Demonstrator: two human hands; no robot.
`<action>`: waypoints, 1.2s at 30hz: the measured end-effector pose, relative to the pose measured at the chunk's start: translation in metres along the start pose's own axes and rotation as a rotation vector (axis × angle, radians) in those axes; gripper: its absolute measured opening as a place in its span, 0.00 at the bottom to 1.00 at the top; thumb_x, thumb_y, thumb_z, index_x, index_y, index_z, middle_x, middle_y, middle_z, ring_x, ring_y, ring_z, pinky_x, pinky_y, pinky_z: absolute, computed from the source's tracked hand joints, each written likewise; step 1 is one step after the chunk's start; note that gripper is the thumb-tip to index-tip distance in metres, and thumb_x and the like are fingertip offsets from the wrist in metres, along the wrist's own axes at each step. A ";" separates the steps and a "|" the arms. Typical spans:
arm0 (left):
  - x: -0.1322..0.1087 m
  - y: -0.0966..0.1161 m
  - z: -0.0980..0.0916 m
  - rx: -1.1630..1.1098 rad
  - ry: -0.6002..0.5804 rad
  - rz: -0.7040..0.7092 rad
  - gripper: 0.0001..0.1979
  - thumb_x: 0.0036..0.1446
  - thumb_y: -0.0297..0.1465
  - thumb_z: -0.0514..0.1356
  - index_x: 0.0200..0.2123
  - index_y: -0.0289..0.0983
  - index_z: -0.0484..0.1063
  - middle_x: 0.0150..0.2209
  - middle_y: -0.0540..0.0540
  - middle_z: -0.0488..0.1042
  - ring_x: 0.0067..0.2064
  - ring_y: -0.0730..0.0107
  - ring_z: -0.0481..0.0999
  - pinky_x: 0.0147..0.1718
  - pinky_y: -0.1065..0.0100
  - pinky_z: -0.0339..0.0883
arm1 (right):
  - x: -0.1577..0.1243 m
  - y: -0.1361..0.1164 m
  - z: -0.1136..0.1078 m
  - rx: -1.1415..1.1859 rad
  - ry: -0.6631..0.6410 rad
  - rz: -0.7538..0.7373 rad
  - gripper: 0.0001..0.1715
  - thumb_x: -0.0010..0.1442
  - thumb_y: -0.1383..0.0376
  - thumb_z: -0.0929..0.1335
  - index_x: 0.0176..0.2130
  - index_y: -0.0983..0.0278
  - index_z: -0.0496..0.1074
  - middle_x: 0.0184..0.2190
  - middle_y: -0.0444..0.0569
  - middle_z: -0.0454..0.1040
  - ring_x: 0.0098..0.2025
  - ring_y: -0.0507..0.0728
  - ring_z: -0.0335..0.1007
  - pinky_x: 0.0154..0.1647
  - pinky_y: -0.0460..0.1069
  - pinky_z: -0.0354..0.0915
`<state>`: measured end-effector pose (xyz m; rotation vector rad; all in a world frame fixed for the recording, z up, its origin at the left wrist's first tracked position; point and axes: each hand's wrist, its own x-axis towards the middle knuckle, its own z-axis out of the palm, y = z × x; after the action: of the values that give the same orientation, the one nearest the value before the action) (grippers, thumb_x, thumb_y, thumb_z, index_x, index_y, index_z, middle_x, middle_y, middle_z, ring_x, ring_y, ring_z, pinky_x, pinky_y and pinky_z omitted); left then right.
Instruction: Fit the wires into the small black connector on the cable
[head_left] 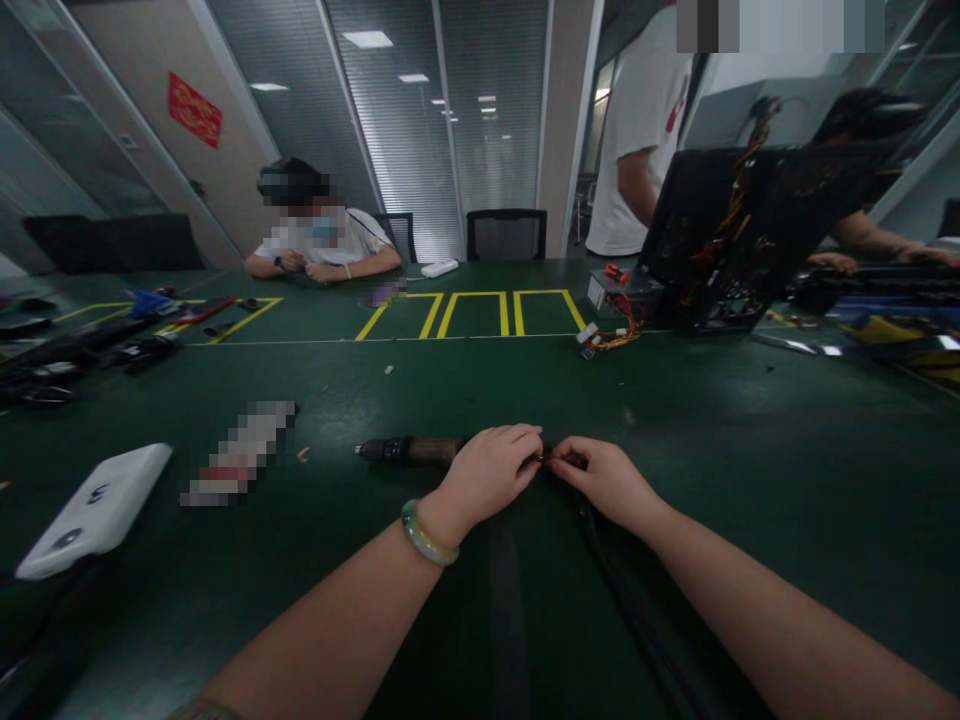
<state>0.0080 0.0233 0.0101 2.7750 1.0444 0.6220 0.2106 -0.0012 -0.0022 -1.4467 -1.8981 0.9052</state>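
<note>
A thin black cable (600,560) runs up the bench (750,450) from its near edge to a tiny dark wire end (544,458), pinched between the fingertips (536,440) of the left hand (489,478) and the right hand (604,483). The end is too small to make out in detail. Just beside the left hand, a cylindrical tool (409,451) lies flat on the bench, pointing left, with a black tip and a dull brown barrel. Its far end disappears behind that hand.
</note>
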 end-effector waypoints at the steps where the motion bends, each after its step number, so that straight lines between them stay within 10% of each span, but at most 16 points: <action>1: 0.000 0.000 0.000 -0.001 -0.001 -0.002 0.03 0.60 0.27 0.59 0.38 0.39 0.68 0.53 0.46 0.71 0.52 0.62 0.72 0.50 0.57 0.67 | 0.000 0.000 0.000 0.000 0.005 0.000 0.06 0.60 0.62 0.68 0.35 0.60 0.75 0.30 0.43 0.78 0.32 0.54 0.73 0.33 0.46 0.63; 36: -0.001 0.000 -0.002 -0.041 0.008 0.005 0.05 0.60 0.26 0.59 0.40 0.40 0.68 0.57 0.47 0.69 0.55 0.62 0.70 0.52 0.57 0.67 | 0.000 0.005 0.000 -0.002 -0.011 -0.012 0.07 0.61 0.61 0.67 0.36 0.59 0.76 0.32 0.41 0.78 0.33 0.54 0.73 0.33 0.47 0.62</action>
<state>0.0065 0.0219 0.0115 2.7432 1.0153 0.6487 0.2132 -0.0005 -0.0065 -1.4329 -1.9142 0.9084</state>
